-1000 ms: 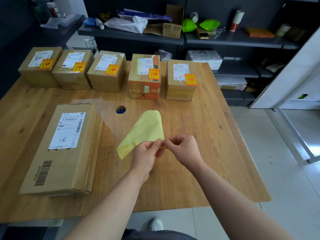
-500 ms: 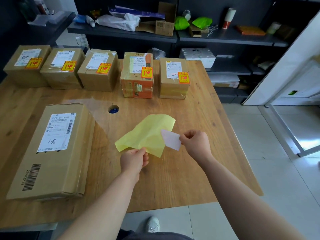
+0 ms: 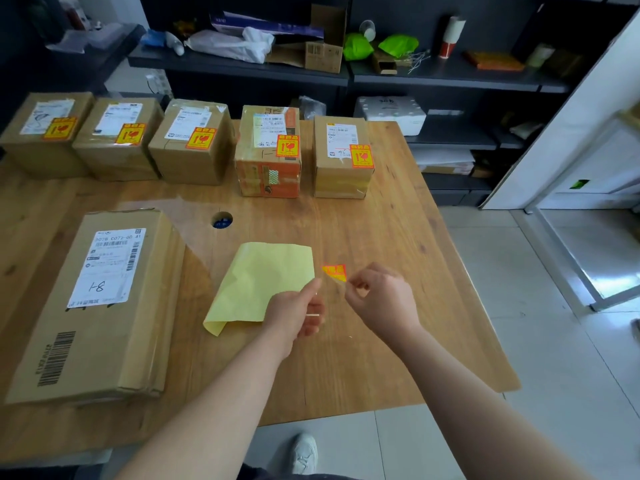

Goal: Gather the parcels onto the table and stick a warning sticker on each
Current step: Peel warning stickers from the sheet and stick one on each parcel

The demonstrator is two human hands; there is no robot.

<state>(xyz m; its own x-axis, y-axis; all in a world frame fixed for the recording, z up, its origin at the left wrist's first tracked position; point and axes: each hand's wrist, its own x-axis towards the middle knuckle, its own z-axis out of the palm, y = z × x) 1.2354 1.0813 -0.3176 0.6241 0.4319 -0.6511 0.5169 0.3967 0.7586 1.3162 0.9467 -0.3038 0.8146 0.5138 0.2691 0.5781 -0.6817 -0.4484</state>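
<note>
The right hand (image 3: 381,299) pinches a loose red-and-yellow sticker (image 3: 335,272) by its corner, held just above the counter (image 3: 398,341) right of centre. Its print is too blurred to read. The left hand (image 3: 294,315) pinches the right edge of a yellow backing sheet (image 3: 259,282), whose lower left corner curls under.

At 9 o'clock from the hands lies a long flat parcel (image 3: 97,306) with no sticker; its white label shows a barcode, a number starting "9076 C072", and handwritten "8-1" read upside down. A second barcode is printed on its near end.

Along the counter's 12 o'clock edge stand five smaller parcels (image 3: 194,143) in a row, each with a white shipping label and a red-and-yellow sticker bearing a broken-glass symbol. Their small print is unreadable.

A round hole (image 3: 221,220) sits in the counter at 11 o'clock from the sheet.
</note>
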